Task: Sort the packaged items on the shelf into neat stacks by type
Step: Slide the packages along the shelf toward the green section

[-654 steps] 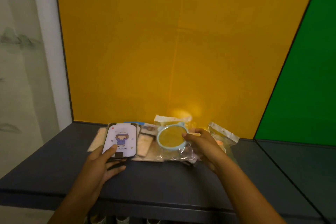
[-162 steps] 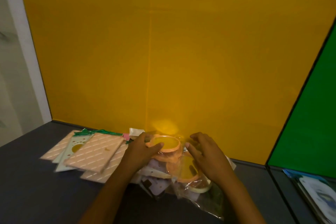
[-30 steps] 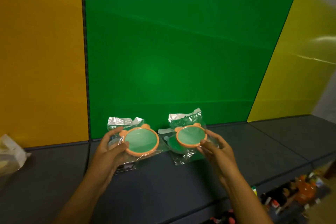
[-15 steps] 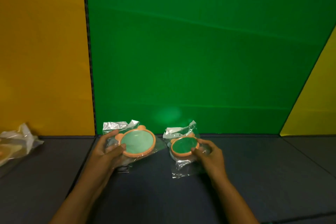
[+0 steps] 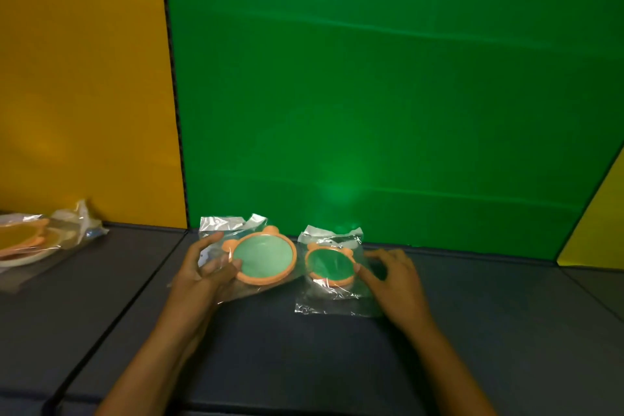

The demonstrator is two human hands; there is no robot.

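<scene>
On the dark shelf (image 5: 304, 348), the left hand (image 5: 202, 275) grips one bagged mirror (image 5: 265, 258); the right hand (image 5: 393, 275) steadies another (image 5: 330, 265) lying flat. Stacking the pair seemingly comes next.

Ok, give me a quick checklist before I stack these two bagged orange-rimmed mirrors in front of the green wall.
1. Left hand grips the bigger mirror: ok.
2. Right hand touches the smaller mirror: ok.
3. Same type, orange rims with ears: ok.
4. Smaller mirror lying flat on the shelf: ok.
5. Bigger mirror off the shelf: cannot tell.
6. The bagged pile at far left is well apart: ok.
</scene>
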